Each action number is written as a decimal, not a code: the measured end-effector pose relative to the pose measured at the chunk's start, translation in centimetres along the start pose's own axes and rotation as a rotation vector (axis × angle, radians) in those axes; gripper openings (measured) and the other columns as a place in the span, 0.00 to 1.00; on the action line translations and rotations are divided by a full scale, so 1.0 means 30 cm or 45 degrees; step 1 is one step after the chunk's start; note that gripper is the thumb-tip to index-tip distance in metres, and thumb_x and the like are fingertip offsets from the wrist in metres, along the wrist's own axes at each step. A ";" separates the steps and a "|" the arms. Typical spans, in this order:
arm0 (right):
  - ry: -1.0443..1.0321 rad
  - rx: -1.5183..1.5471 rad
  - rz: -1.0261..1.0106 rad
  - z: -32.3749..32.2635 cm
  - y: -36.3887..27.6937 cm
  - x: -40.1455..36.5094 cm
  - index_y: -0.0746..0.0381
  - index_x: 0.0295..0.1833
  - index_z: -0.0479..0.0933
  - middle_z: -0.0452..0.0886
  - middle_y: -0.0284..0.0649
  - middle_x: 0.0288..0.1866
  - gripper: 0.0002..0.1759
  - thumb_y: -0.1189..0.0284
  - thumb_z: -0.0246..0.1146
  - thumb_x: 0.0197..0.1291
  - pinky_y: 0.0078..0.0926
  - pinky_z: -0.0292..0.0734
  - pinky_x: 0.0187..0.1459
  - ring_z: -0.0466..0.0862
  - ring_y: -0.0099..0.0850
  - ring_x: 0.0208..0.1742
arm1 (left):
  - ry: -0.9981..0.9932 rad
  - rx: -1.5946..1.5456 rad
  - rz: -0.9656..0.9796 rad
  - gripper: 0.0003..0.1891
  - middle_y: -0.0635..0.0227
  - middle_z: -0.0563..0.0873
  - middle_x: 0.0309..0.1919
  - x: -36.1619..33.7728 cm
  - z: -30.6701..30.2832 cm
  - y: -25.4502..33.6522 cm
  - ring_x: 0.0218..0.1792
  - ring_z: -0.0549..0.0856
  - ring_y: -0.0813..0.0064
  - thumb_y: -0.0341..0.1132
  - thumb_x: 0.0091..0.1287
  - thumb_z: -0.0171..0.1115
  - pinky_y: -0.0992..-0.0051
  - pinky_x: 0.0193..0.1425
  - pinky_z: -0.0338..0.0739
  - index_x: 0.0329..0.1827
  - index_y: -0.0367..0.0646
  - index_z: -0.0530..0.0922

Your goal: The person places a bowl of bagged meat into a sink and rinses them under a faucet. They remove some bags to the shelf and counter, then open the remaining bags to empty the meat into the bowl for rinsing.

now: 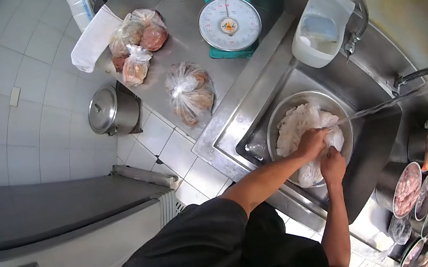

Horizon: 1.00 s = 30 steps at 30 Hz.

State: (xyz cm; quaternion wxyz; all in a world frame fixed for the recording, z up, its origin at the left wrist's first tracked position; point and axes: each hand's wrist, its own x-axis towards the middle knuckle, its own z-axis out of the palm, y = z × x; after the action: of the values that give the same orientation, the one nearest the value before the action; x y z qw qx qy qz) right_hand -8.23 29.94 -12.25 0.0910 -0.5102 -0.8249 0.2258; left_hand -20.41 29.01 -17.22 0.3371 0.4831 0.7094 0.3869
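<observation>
In the sink (253,149) stands a round metal bowl (273,118). Inside it lies a crumpled white plastic bag (299,126), bulky and partly translucent; what it contains I cannot make out. My left hand (312,143) is closed on the upper middle of the bag. Close beside it, my right hand (334,165) pinches the bag near the bowl's right side, with a gathered portion between the two hands. A stream of water (371,109) runs from the right-hand tap (422,76) into the bowl.
A green dial scale (229,23) stands on the steel counter beside several bagged meat pieces (190,93). A white plastic container (320,25) sits beneath another tap. Pots of meat (406,189) line the right side. A lidded pot (111,110) is at left.
</observation>
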 end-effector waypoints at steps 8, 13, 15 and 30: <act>0.061 0.759 0.351 0.056 0.080 -0.054 0.63 0.25 0.67 0.72 0.40 0.17 0.06 0.79 0.54 0.53 0.30 0.68 0.22 0.75 0.32 0.19 | 0.283 -0.236 -0.188 0.13 0.47 0.84 0.38 0.076 0.069 -0.199 0.41 0.83 0.47 0.32 0.58 0.52 0.55 0.49 0.76 0.41 0.39 0.82; 0.049 1.499 0.725 -0.033 0.008 -0.079 0.59 0.25 0.66 0.69 0.32 0.18 0.08 0.82 0.49 0.52 0.19 0.58 0.16 0.66 0.22 0.16 | -0.081 -0.690 -0.454 0.22 0.57 0.84 0.45 0.042 0.150 -0.264 0.46 0.83 0.61 0.46 0.68 0.42 0.60 0.53 0.75 0.51 0.41 0.79; 0.077 1.697 0.801 -0.047 0.028 -0.084 0.58 0.28 0.69 0.74 0.34 0.22 0.07 0.82 0.51 0.51 0.19 0.64 0.19 0.69 0.22 0.19 | -0.354 -1.258 -0.942 0.26 0.61 0.81 0.51 0.004 0.064 -0.152 0.50 0.82 0.63 0.51 0.71 0.37 0.58 0.54 0.77 0.57 0.44 0.75; 0.217 0.728 0.679 0.174 0.281 -0.019 0.68 0.47 0.79 0.83 0.43 0.38 0.17 0.71 0.52 0.57 0.31 0.75 0.44 0.81 0.33 0.39 | -0.298 -1.725 -1.081 0.29 0.58 0.81 0.50 -0.047 -0.035 0.010 0.52 0.82 0.63 0.53 0.71 0.33 0.60 0.61 0.76 0.56 0.41 0.75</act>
State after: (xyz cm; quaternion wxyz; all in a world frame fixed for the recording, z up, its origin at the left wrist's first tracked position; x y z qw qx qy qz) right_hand -3.22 31.15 -20.74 0.2356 -0.6775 -0.5569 0.4188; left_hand -20.75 27.50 -16.33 0.7468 -0.0994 0.4039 0.5189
